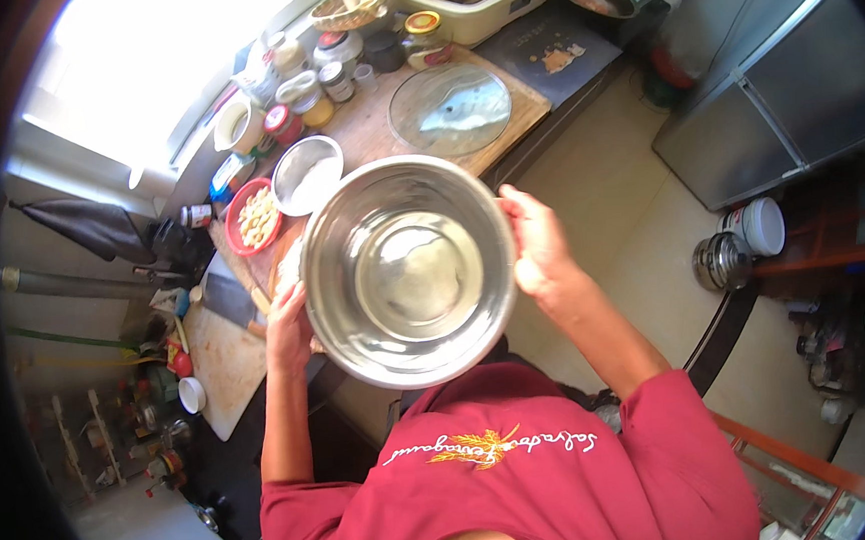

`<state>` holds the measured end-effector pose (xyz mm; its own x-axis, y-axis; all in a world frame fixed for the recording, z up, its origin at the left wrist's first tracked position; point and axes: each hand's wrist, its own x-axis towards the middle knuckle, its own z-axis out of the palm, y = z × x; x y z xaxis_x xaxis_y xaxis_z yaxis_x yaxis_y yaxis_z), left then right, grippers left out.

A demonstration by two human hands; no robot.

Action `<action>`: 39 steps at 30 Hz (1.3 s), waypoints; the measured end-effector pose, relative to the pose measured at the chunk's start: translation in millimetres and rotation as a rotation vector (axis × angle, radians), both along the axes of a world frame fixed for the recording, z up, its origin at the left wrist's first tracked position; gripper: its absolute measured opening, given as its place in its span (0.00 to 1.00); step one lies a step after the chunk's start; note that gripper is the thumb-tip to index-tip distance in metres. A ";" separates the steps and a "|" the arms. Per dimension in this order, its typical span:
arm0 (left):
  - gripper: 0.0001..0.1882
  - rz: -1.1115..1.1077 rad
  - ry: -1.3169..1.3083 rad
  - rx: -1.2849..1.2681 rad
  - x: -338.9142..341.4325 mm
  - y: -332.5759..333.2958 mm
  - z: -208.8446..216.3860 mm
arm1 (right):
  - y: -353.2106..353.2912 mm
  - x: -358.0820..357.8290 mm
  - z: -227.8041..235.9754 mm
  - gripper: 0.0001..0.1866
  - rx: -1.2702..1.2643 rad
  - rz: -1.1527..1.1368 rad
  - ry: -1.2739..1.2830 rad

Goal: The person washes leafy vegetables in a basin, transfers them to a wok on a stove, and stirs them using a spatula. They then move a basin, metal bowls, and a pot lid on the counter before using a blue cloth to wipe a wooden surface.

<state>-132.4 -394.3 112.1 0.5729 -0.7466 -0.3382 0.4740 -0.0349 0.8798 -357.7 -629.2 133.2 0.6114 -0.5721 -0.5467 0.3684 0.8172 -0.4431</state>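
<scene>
"Large round stainless-steel basin (418, 276), up between the hands: how far along is that?"

"Lifting looks done: it is held clear of the wooden tabletop (367, 124). The left hand (289, 330) grips its left side, fingers partly hidden; the right hand (541, 242) clasps the opposite side."

"Anything in it?"

"Only a shiny bottom shows; I cannot tell whether a little clear water lies there."

"And what is left?"

"Setting it down is not yet done. Some preparation seems finished: pale cut pieces (258, 217) fill a round red plastic bowl (233, 230) beyond the left hand, just beside a smaller round steel bowl (282, 170). Farther ahead, between the hands' directions, a clear round glass lid (449, 108) lies flat, off the basin."
</scene>
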 end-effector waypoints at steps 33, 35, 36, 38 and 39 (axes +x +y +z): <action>0.11 0.084 0.016 0.382 -25.4 -624.7 -128.0 | -654.6 17.2 -149.8 0.13 -0.102 0.161 0.304; 0.11 0.138 0.014 0.410 -28.5 -632.8 -131.9 | -669.7 27.6 -158.5 0.13 -0.099 0.218 0.322; 0.11 0.161 0.012 0.423 -30.1 -635.9 -133.6 | -674.3 30.4 -162.0 0.13 -0.093 0.240 0.326; 0.11 0.183 -0.003 0.441 -30.0 -639.3 -137.2 | -682.1 37.2 -166.8 0.14 -0.088 0.282 0.332; 0.11 0.190 -0.012 0.451 -29.6 -640.5 -138.8 | -686.7 39.2 -171.5 0.14 -0.081 0.300 0.318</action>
<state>-162.0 -1034.8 -26.8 0.6907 -0.4090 -0.5964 0.4991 -0.3272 0.8024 -318.5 -1316.0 -38.3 0.5656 -0.4436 -0.6952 -0.0449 0.8252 -0.5631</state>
